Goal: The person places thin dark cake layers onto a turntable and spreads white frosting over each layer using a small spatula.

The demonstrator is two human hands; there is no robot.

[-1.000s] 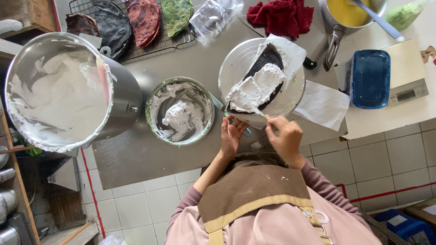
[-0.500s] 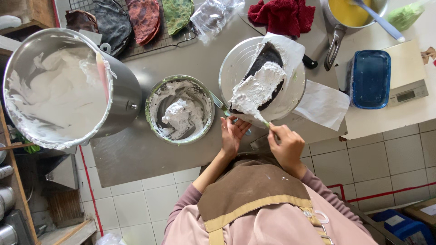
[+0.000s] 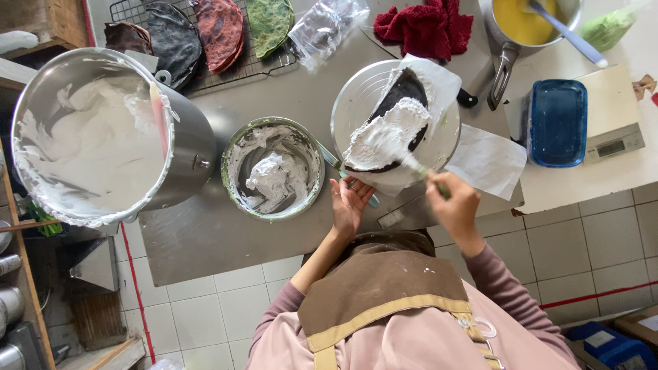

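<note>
- Right hand grips a spatula, blade in white cream on a dark cake layer, centre-right of frame.
- Left hand open, palm up, at the near edge of the cake stand.
- Small bowl of cream at centre.
- Big mixer bowl at left.
- Blue tub on a scale, right.
</note>
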